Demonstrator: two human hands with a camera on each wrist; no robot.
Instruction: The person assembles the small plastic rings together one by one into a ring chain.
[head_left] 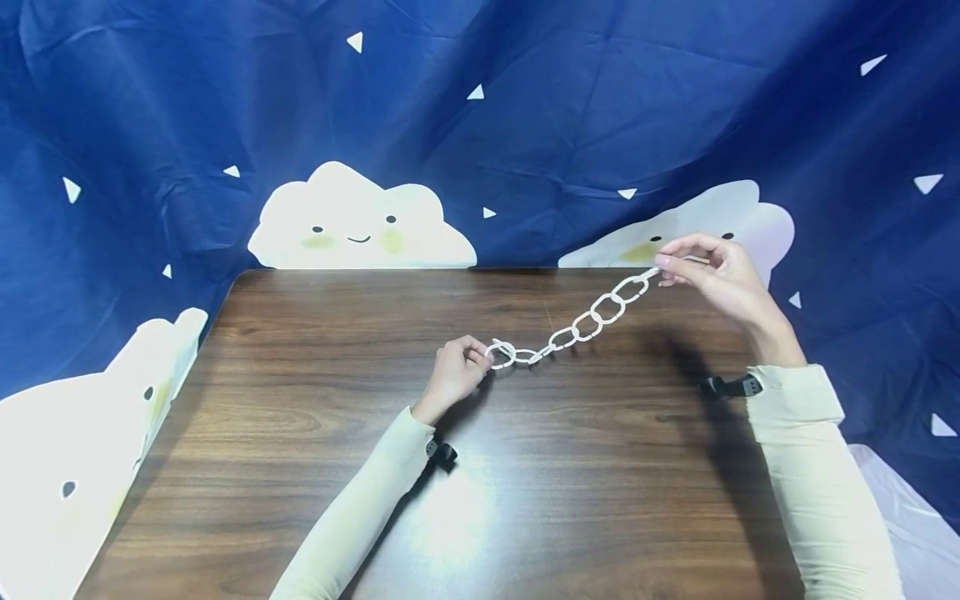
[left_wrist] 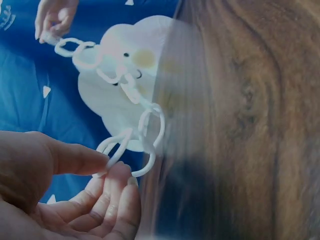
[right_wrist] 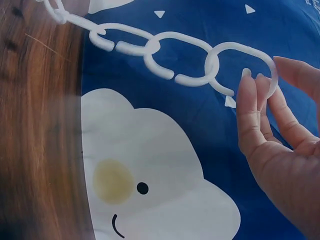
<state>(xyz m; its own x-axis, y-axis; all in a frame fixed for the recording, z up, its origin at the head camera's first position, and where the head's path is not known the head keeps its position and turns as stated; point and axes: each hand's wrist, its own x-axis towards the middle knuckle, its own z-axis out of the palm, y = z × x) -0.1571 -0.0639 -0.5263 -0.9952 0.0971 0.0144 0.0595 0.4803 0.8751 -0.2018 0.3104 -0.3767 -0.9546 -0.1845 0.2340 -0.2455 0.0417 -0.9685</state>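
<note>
A white plastic chain [head_left: 587, 326] of several oval links stretches between the two hands, sagging a little over the table. Its left end link is pinched between thumb and fingers of my left hand [head_left: 457, 369], low over the tabletop. Higher up and to the right, my right hand [head_left: 723, 279] pinches the other end. In the right wrist view, small gaps show in the sides of some links [right_wrist: 180, 57]. The left wrist view shows two links [left_wrist: 152, 127] bunched close by the left fingertips [left_wrist: 120, 172].
A dark brown wooden table [head_left: 300, 467] lies beneath both hands. Behind it hangs a blue cloth [head_left: 525, 125] printed with white clouds and triangles. Each sleeve cuff carries a small black camera [head_left: 442, 455]. Light glares on the tabletop near the front.
</note>
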